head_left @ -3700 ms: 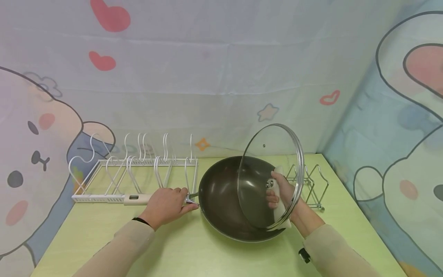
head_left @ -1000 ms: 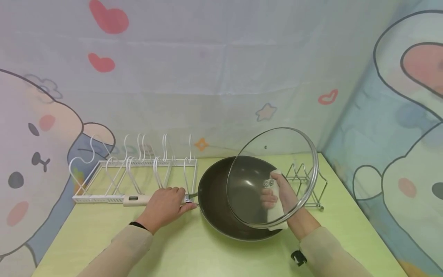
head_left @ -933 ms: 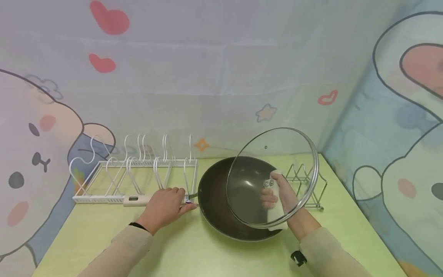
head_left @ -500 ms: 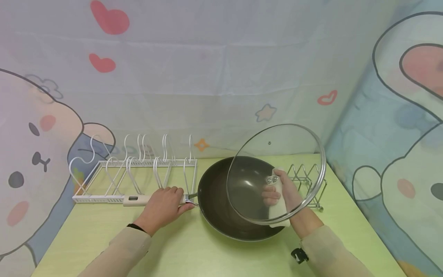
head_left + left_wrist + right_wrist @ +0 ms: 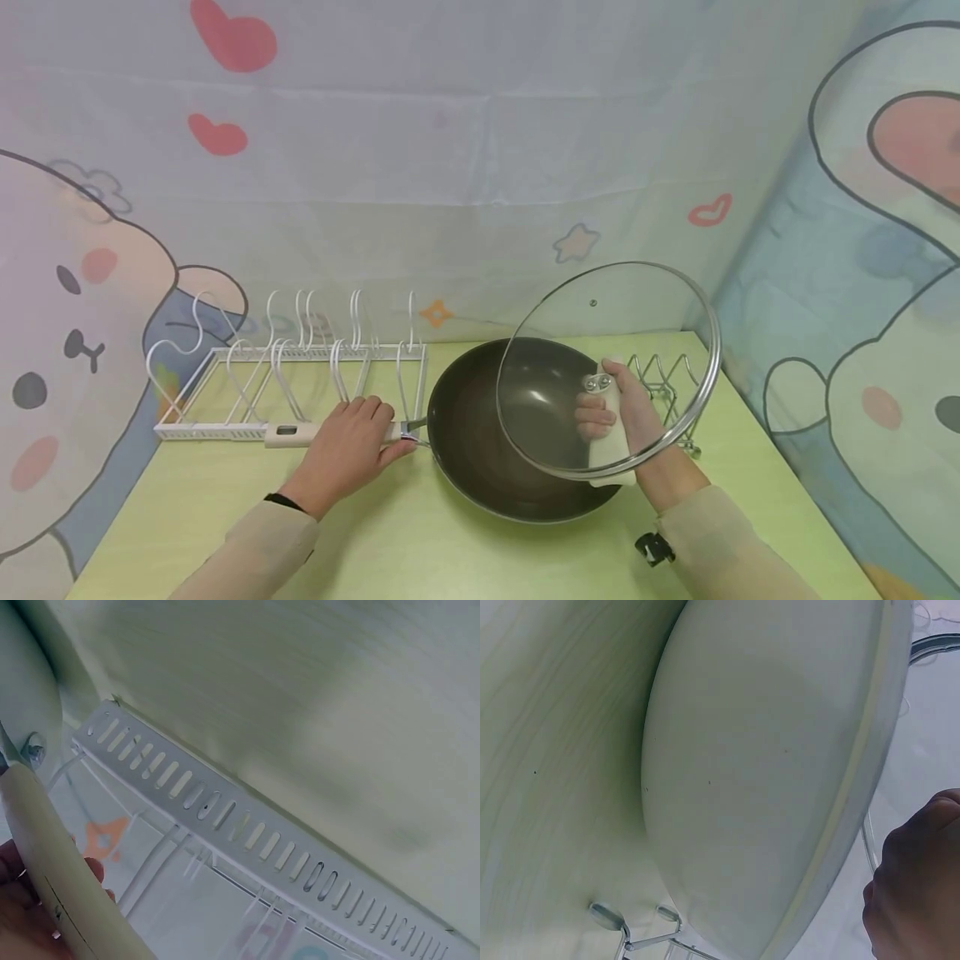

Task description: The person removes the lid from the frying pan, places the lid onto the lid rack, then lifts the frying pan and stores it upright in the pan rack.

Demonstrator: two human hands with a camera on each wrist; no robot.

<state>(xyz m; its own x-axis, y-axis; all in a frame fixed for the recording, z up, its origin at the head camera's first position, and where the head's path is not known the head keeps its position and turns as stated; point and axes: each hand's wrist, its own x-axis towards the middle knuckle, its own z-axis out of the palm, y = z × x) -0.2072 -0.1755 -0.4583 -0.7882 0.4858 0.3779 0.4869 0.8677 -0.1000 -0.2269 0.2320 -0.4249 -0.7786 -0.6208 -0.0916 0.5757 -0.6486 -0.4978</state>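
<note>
A dark-lined wok point(image 5: 480, 433) sits on the table, its cream handle point(image 5: 288, 433) pointing left. Around that handle my left hand point(image 5: 348, 454) curls its fingers, close to where the handle joins the wok; the left wrist view shows fingertips on its underside. Over the right half of the wok a glass lid point(image 5: 551, 333) with a metal rim is held up, tilted on edge. My right hand point(image 5: 636, 408) grips the lid's cream handle point(image 5: 611, 433), seen through the glass. The pale outside of the wok point(image 5: 757, 750) fills much of the right wrist view, beside the right hand point(image 5: 922, 885).
An extendable white rack point(image 5: 247, 429) with several curved dividers stands left of the wok, partly behind its handle. A small silver wire rack point(image 5: 686, 442) is at right, partly behind the lid. A printed cloth point(image 5: 420, 208) hangs along the table's back.
My right hand has turned the lid to face the head view more and, in the last second, shifted it slightly right and up. The wok and the left hand's grip have stayed almost still.
</note>
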